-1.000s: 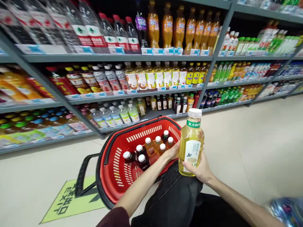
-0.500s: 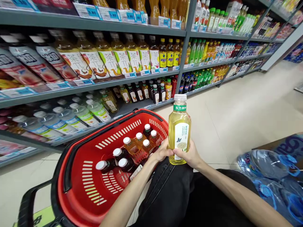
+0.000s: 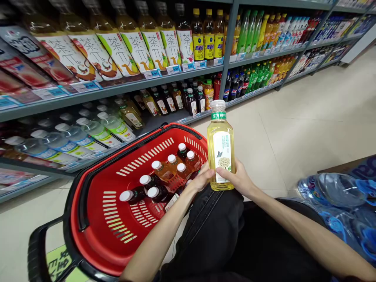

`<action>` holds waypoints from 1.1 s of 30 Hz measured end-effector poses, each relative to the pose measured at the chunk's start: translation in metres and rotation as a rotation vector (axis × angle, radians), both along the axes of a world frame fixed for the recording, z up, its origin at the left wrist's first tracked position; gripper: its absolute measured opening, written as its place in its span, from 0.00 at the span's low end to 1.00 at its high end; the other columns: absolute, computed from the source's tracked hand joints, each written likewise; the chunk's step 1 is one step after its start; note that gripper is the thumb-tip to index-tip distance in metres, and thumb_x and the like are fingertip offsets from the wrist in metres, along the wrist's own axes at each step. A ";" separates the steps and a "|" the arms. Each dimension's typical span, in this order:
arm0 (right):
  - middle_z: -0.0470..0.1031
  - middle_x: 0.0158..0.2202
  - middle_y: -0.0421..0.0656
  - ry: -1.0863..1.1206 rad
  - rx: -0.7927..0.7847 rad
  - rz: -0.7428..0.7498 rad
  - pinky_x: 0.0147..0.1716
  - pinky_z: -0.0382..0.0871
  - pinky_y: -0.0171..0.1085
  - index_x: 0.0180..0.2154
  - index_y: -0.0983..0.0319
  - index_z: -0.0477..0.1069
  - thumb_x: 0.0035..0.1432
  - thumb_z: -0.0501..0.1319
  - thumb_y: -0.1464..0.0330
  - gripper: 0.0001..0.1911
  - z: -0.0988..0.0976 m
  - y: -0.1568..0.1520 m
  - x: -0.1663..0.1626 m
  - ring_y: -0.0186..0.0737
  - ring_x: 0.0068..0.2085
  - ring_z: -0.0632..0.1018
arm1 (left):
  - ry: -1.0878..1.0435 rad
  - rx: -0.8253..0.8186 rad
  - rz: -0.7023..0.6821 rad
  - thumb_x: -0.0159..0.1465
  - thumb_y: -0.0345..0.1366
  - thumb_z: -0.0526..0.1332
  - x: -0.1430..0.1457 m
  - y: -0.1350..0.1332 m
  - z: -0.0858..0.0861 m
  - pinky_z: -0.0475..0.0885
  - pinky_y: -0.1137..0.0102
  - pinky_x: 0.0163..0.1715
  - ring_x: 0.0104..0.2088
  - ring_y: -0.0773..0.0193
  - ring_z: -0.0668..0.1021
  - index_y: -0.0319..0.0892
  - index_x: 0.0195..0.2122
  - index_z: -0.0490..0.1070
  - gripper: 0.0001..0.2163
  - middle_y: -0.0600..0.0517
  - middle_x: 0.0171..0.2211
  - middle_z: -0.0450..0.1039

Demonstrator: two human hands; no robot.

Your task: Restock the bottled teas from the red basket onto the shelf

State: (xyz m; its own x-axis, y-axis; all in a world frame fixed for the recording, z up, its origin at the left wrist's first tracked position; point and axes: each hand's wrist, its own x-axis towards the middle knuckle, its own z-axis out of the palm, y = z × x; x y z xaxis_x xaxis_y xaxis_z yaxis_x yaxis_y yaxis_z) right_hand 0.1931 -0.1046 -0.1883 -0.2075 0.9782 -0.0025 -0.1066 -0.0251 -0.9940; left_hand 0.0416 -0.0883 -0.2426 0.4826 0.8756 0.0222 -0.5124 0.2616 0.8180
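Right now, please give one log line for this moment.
left hand: on yellow bottle | right hand: holding yellow bottle upright | red basket: several bottles inside

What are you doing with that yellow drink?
A person is in a shop aisle, holding a clear plastic bottle of pale yellow drink with a white cap upright in both hands. The left hand and right hand grip its lower part. Beside it on the floor stands a red plastic shopping basket with several white-capped brown drink bottles inside. Shelves of bottled drinks run alongside.

Grey shop shelves [image 3: 164, 80] of bottled drinks along a pale tiled floor [image 3: 308, 117].
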 end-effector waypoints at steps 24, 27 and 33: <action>0.80 0.52 0.51 -0.137 0.046 0.029 0.49 0.79 0.49 0.53 0.60 0.68 0.57 0.72 0.48 0.32 -0.005 0.005 0.011 0.54 0.50 0.81 | 0.024 0.047 -0.015 0.51 0.54 0.75 -0.004 0.003 -0.006 0.63 0.48 0.65 0.66 0.36 0.68 0.44 0.65 0.68 0.42 0.41 0.63 0.72; 0.78 0.55 0.50 -0.127 0.051 0.028 0.53 0.77 0.49 0.56 0.60 0.68 0.63 0.66 0.46 0.31 -0.007 0.005 0.012 0.55 0.55 0.79 | 0.026 0.025 -0.023 0.52 0.54 0.75 -0.005 0.003 -0.006 0.65 0.49 0.64 0.67 0.36 0.68 0.45 0.66 0.69 0.42 0.42 0.63 0.72; 0.78 0.55 0.50 -0.107 0.054 0.008 0.53 0.77 0.49 0.54 0.60 0.70 0.65 0.61 0.42 0.30 -0.004 0.005 0.008 0.56 0.55 0.79 | 0.016 0.004 -0.014 0.52 0.53 0.75 -0.005 0.004 -0.009 0.65 0.51 0.65 0.66 0.38 0.69 0.45 0.66 0.68 0.42 0.42 0.63 0.73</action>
